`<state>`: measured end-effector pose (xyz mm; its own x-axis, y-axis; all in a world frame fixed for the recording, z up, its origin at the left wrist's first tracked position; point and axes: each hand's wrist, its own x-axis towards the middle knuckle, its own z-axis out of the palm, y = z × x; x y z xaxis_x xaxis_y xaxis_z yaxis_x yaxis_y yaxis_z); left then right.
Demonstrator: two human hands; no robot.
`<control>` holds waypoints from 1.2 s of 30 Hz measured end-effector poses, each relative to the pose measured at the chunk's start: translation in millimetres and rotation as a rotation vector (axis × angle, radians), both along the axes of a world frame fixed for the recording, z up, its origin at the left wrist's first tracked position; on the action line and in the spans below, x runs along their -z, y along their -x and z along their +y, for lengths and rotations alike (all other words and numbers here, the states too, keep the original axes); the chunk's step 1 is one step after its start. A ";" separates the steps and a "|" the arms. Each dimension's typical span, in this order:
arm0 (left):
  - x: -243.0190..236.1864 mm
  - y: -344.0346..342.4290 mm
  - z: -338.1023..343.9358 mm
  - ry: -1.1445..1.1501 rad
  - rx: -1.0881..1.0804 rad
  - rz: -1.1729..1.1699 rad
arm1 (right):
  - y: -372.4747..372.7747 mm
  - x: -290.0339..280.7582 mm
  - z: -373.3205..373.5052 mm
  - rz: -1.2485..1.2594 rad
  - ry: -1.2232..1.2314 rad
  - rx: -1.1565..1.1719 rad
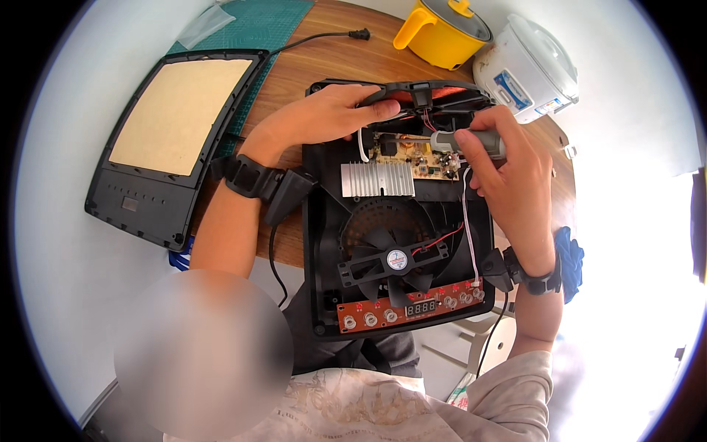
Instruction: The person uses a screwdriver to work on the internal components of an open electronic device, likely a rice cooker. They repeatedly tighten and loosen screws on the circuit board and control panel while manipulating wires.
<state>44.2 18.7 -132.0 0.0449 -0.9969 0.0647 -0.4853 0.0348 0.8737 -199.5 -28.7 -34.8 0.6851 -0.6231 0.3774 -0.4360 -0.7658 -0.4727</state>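
An opened induction cooker's black base (324, 221) lies in front of me. At its far end a dark round coil holder (442, 91) stands tipped up, and my left hand (335, 118) grips its left edge between thumb and fingers. My right hand (508, 158) is wrapped round the grey handle of a screwdriver (445, 141). The shaft points left across the tan circuit board (434, 163); its tip is near dark parts by the left hand, and I cannot tell whether it touches. Closer to me are a silver heat sink (377, 180), a black fan (383, 261) and a red-brown button board (361, 313).
The cooker's top cover (140, 199), with a beige sheet inside, lies at left partly over a green cutting mat (276, 18). A black power plug (359, 34) rests on the wooden table (309, 59). A yellow pot (445, 37) and white rice cooker (526, 66) stand behind.
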 end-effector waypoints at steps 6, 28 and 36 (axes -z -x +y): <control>0.5 0.1 0.2 0.015 -0.001 0.008 | -1.1 2.7 -2.2 -0.004 0.039 -0.044; -2.9 2.0 0.8 -0.017 -0.009 0.028 | -11.1 -25.9 4.1 0.257 0.054 -0.159; -1.7 1.1 0.1 -0.002 -0.007 0.028 | -6.0 -32.8 -9.2 0.270 -0.032 -0.199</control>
<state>43.1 18.7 -130.4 0.0536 -0.9967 0.0611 -0.4611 0.0296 0.8869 -193.5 -37.8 -2.0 0.8672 -0.4756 0.1478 -0.3922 -0.8350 -0.3859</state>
